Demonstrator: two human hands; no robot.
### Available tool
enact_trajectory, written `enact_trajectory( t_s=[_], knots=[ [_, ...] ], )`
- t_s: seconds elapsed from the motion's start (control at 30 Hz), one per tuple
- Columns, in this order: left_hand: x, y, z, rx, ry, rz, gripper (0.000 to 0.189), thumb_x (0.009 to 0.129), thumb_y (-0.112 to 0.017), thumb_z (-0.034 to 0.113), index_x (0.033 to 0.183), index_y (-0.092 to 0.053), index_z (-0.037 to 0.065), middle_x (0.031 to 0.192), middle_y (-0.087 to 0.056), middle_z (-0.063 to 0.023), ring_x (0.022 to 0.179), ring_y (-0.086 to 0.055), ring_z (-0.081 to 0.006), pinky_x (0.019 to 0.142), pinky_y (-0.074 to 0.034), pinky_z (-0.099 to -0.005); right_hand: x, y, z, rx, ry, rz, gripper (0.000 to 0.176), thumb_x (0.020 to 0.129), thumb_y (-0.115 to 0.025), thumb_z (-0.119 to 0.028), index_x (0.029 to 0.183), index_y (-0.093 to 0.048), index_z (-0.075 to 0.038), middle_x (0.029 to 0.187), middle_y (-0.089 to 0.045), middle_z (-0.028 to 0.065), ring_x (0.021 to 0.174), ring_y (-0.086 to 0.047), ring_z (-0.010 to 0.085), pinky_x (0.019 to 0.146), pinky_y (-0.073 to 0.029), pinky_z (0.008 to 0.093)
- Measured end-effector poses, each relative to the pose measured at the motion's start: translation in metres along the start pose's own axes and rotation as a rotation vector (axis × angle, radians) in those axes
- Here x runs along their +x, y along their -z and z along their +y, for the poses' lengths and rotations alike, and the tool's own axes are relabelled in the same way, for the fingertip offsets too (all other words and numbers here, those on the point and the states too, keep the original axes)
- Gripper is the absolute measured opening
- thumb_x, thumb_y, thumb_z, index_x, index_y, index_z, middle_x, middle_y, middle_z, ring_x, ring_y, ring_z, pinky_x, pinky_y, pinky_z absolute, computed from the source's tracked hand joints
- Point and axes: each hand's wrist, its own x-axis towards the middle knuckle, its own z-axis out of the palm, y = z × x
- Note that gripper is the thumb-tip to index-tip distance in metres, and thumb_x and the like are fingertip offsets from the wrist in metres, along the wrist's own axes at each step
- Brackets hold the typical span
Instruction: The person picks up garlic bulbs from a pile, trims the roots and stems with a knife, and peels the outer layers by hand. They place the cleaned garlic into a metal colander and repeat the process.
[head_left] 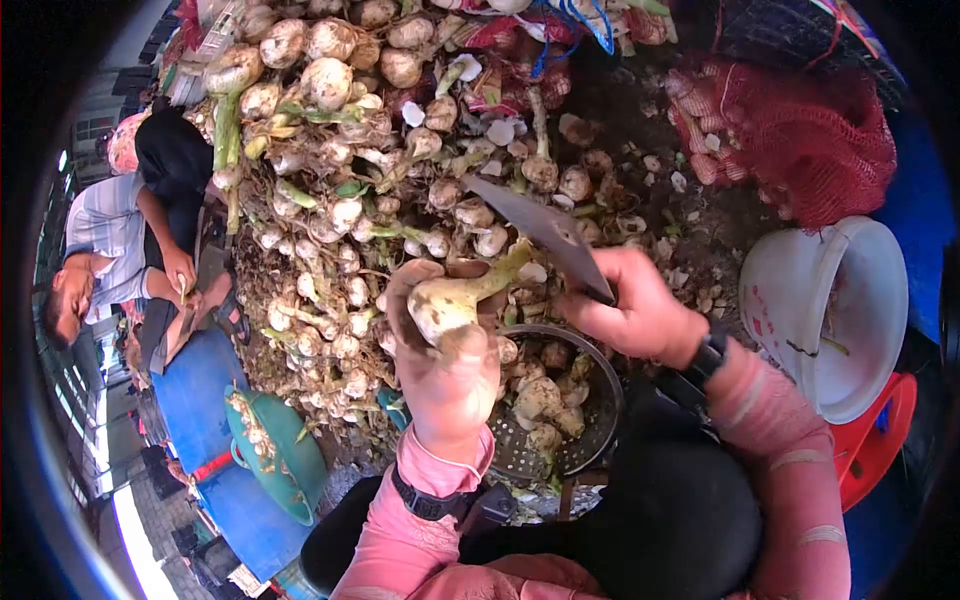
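A round, pale onion-like bulb with brown specks and a thick green stem rests in my left hand. My left fingers wrap round it, and the stem points up and right. My right hand is closed on the handle of a knife, the handle itself mostly hidden by the fingers. Its broad grey blade slants up and left, passing close above the stem's end. Below both hands sits a round metal colander with holes, holding several trimmed bulbs.
A large heap of soiled bulbs covers the ground ahead and left. A red mesh sack and a white bucket stand right, near a red plastic stool. Left, another person sits beyond a green basin.
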Motion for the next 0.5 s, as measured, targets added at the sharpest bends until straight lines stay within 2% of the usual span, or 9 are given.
enact_trajectory(
  t_s=[0.03,0.07,0.1,0.17,0.23,0.27,0.37,0.43,0.5],
  knots=[
    [0.004,-0.003,0.002,-0.186,0.124,0.047,0.047,0.076,-0.064,0.008,0.116,-0.04,0.008,0.108,-0.052,-0.0108,0.101,-0.051,-0.0218,0.088,-0.043,-0.0339,-0.003,0.001,0.024,0.071,-0.163,-0.124,0.017,0.069,-0.059,-0.016,0.07,-0.055,0.0,0.061,-0.054,0.0151,0.058,-0.055,0.024,0.056,-0.043,0.034],
    [0.01,0.006,0.0,-0.206,0.156,0.081,0.042,0.078,-0.062,0.007,0.115,-0.043,0.008,0.108,-0.053,-0.0105,0.101,-0.052,-0.0219,0.089,-0.044,-0.0337,-0.015,-0.002,0.054,-0.045,-0.212,-0.103,0.018,0.07,-0.058,-0.017,0.073,-0.057,0.001,0.063,-0.054,0.0149,0.062,-0.055,0.0225,0.061,-0.044,0.0345],
    [0.018,0.018,0.001,-0.276,0.207,0.008,0.041,0.078,-0.061,0.008,0.115,-0.044,0.008,0.106,-0.054,-0.0102,0.098,-0.054,-0.0215,0.088,-0.044,-0.0322,-0.029,-0.004,0.068,-0.163,-0.382,-0.045,0.018,0.071,-0.057,-0.017,0.076,-0.059,0.0,0.067,-0.056,0.0145,0.065,-0.055,0.0218,0.064,-0.044,0.0347],
    [0.023,0.027,-0.004,-0.238,0.246,-0.013,0.039,0.079,-0.06,0.01,0.115,-0.044,0.007,0.106,-0.055,-0.01,0.096,-0.055,-0.0212,0.086,-0.045,-0.0312,-0.042,-0.003,0.09,-0.014,-0.334,0.112,0.017,0.072,-0.057,-0.016,0.075,-0.059,0.001,0.069,-0.057,0.0136,0.066,-0.055,0.0185,0.063,-0.043,0.0329],
    [0.015,0.033,-0.008,-0.284,0.364,0.086,0.039,0.079,-0.06,0.01,0.115,-0.044,0.007,0.106,-0.055,-0.0098,0.097,-0.054,-0.0208,0.085,-0.045,-0.03,-0.016,0.011,0.051,-0.048,-0.185,0.152,0.016,0.072,-0.057,-0.015,0.075,-0.058,0.001,0.065,-0.056,0.0127,0.063,-0.053,0.0153,0.059,-0.043,0.0308],
    [0.013,0.038,-0.01,-0.288,0.385,0.087,0.038,0.079,-0.06,0.011,0.114,-0.045,0.006,0.107,-0.054,-0.0093,0.098,-0.054,-0.02,0.085,-0.045,-0.029,-0.006,0.018,0.028,-0.087,-0.198,0.127,0.014,0.072,-0.057,-0.013,0.072,-0.057,0.001,0.058,-0.053,0.0105,0.056,-0.05,0.013,0.055,-0.042,0.0289],
    [0.01,0.039,-0.016,-0.231,0.435,0.106,0.037,0.079,-0.059,0.01,0.113,-0.045,0.006,0.106,-0.055,-0.0094,0.099,-0.053,-0.0197,0.084,-0.045,-0.0306,0.01,0.013,0.008,-0.052,-0.085,0.156,0.014,0.071,-0.058,-0.014,0.07,-0.056,0.0,0.056,-0.051,0.0097,0.052,-0.048,0.013,0.052,-0.041,0.0287],
    [0.016,0.036,-0.018,-0.232,0.402,0.157,0.038,0.079,-0.06,0.01,0.113,-0.045,0.006,0.107,-0.055,-0.0096,0.098,-0.054,-0.0197,0.084,-0.045,-0.0311,0.012,0.003,0.006,-0.139,0.108,0.089,0.015,0.07,-0.06,-0.017,0.067,-0.055,-0.002,0.056,-0.051,0.011,0.053,-0.053,0.0156,0.051,-0.042,0.0319],
    [0.021,0.033,-0.019,-0.219,0.391,0.203,0.038,0.079,-0.06,0.01,0.113,-0.045,0.005,0.107,-0.055,-0.0098,0.097,-0.054,-0.0197,0.084,-0.045,-0.0317,0.014,-0.006,0.016,-0.177,0.035,0.047,0.017,0.07,-0.058,-0.019,0.071,-0.057,-0.002,0.055,-0.052,0.0117,0.052,-0.055,0.0206,0.052,-0.045,0.0331]
  ],
)
